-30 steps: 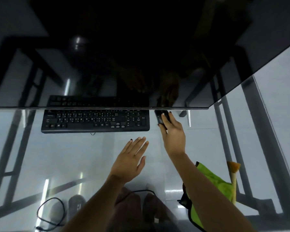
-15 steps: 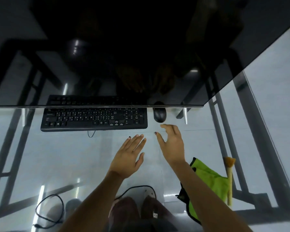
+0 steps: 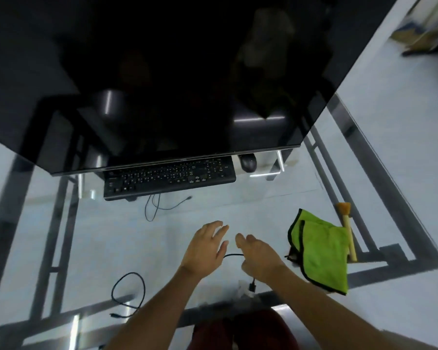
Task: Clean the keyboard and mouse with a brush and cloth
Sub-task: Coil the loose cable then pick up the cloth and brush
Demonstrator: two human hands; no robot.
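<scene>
1. Head view: your left hand and right hand hover side by side above the glass table, fingers loose and holding nothing.
2. The keyboard lies far back, partly under the dark monitor, with the mouse just to its right.
3. The green cloth lies right of your right hand; the brush lies along the cloth's far edge.

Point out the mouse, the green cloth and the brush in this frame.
mouse [image 3: 248, 162]: head view, on its dark top shell.
green cloth [image 3: 323, 253]: head view, middle of the folded fabric.
brush [image 3: 348, 236]: head view, on the pale handle below the orange bristles.
</scene>
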